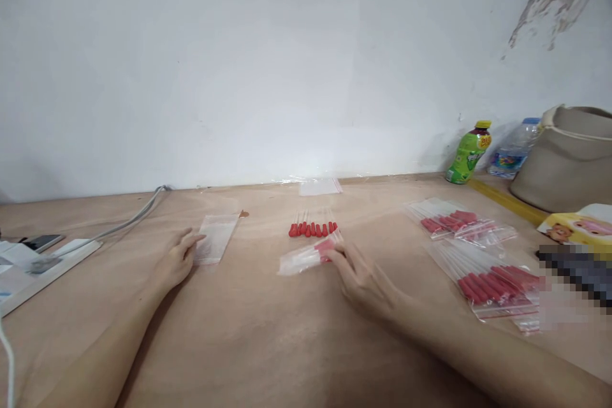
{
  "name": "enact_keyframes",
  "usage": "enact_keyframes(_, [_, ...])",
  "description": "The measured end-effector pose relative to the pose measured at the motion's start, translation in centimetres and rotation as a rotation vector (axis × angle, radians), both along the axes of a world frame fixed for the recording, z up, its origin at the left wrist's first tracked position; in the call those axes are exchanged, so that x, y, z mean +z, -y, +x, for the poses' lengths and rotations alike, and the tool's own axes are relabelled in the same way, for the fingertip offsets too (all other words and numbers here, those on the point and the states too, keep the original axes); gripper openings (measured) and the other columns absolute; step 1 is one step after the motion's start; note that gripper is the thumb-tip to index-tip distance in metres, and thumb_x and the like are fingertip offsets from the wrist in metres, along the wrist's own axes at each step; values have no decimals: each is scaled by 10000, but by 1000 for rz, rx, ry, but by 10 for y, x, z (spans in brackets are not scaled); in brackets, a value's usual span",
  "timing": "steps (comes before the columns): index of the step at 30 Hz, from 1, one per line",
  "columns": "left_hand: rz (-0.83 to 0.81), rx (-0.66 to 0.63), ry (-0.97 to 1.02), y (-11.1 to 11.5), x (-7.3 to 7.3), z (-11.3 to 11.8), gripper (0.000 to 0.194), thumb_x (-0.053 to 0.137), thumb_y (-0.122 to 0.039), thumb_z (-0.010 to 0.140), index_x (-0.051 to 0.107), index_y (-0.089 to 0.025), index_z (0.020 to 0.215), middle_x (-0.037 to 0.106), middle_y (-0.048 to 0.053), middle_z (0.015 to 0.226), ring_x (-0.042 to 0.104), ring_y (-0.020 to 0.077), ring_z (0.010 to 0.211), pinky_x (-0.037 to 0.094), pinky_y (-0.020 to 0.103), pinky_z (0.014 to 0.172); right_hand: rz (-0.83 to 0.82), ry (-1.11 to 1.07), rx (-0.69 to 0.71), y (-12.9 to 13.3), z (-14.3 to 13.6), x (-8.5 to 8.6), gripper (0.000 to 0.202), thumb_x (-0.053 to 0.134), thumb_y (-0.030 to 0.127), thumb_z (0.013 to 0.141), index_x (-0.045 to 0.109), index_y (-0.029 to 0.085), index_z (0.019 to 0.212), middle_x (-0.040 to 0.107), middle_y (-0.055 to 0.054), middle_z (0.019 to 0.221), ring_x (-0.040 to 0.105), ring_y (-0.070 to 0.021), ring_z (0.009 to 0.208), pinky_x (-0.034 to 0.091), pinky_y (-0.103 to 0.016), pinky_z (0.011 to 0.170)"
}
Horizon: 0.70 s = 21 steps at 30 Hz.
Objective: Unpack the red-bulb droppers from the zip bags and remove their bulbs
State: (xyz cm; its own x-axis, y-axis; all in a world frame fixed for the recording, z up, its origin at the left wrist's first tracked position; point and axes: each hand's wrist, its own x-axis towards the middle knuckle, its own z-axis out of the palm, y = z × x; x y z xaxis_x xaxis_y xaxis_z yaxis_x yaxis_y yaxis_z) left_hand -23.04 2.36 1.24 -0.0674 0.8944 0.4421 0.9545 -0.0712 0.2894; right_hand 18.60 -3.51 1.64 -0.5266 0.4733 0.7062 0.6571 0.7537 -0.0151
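Note:
My left hand [179,257] rests at the left edge of a flat clear zip bag [216,239], its fingers apart and the index finger over the bag. In my right hand [361,274] is the right end of a small clear bag [303,258] with red-handled pieces inside, pinched between thumb and fingers. Just behind that bag, a row of several loose red-handled sticks [313,229] lies with the thin ends toward the wall. Filled bags of red-handled sticks [495,284] are piled to the right, with more [447,222] behind them.
Near the wall lies a white bag stack [319,187]. At the back right stand a green bottle [468,153], a clear bottle [514,150] and a grey bin [564,159], with a yellow packet [583,233] in front. A cable [138,213] and a phone [44,242] lie left.

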Motion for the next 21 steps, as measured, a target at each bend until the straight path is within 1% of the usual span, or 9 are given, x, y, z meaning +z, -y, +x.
enact_keyframes(2, [184, 19, -22, 7, 12, 21, 318, 343, -323, 816, 588, -206, 983, 490, 72, 1180, 453, 243, 1127, 346, 396, 977, -60, 75, 81, 3, 1, -12, 340, 241, 71, 864, 542, 129, 1011, 559, -113, 897, 511, -195, 847, 437, -315, 735])
enact_keyframes(3, [222, -22, -6, 12, 18, 35, 312, 346, -330, 825, 588, -210, 979, 504, 65, 1145, 471, 229, 1101, 350, 382, 975, -115, 110, 126, 5, 3, -15, 330, 255, 80, 865, 550, 136, 1001, 565, -107, 895, 517, -190, 839, 441, -310, 732])
enact_keyframes(4, [223, -101, 14, 16, 22, 51, 305, 347, -337, 833, 590, -217, 973, 516, 54, 1116, 489, 214, 1075, 364, 363, 966, -180, 128, 168, 7, 5, -16, 314, 278, 89, 862, 556, 144, 997, 571, -101, 901, 523, -183, 834, 444, -301, 731])
enact_keyframes(7, [63, -415, 0, 32, 27, 110, 283, 373, -326, 845, 600, -231, 986, 532, 35, 1107, 493, 202, 1067, 376, 335, 958, -408, 66, 237, 10, 13, -9, 251, 372, 142, 843, 566, 177, 999, 592, -70, 938, 544, -155, 842, 444, -259, 747])
enact_keyframes(9, [-25, -557, 0, 42, 24, 150, 283, 404, -333, 848, 588, -232, 1038, 530, 44, 1131, 488, 204, 1076, 381, 335, 955, -553, -50, 171, 3, 17, -4, 204, 411, 201, 837, 590, 193, 934, 617, -40, 865, 561, -135, 769, 445, -235, 703])
enact_keyframes(10, [-90, -618, 7, 46, 22, 169, 293, 388, -332, 864, 579, -235, 1062, 524, 46, 1155, 480, 202, 1092, 380, 340, 958, -608, -115, 93, -3, 19, -3, 199, 409, 227, 839, 602, 191, 875, 624, -29, 793, 558, -128, 697, 442, -232, 651])
enact_keyframes(13, [-204, -751, 31, 52, 14, 212, 367, 356, -369, 883, 493, -223, 1190, 473, 61, 1248, 433, 206, 1159, 355, 360, 989, -714, -240, -98, -28, 24, -10, 251, 415, 321, 832, 611, 176, 774, 614, -10, 672, 523, -125, 582, 398, -239, 552])
enact_keyframes(17, [-294, -808, 10, 46, 8, 241, 678, 428, -489, 824, 182, -175, 1372, 293, 101, 1395, 312, 243, 1256, 314, 396, 1019, -782, -197, -192, -47, 27, -23, 340, 426, 431, 815, 627, 184, 700, 576, 9, 591, 503, -130, 577, 366, -263, 593])
enact_keyframes(21, [-307, -899, -91, 34, 6, 243, 777, 472, -507, 791, 112, -160, 1385, 199, 99, 1434, 207, 255, 1303, 244, 410, 1055, -789, -118, -161, -43, 29, -20, 346, 425, 443, 816, 632, 198, 687, 595, -1, 681, 525, -168, 729, 351, -353, 749])
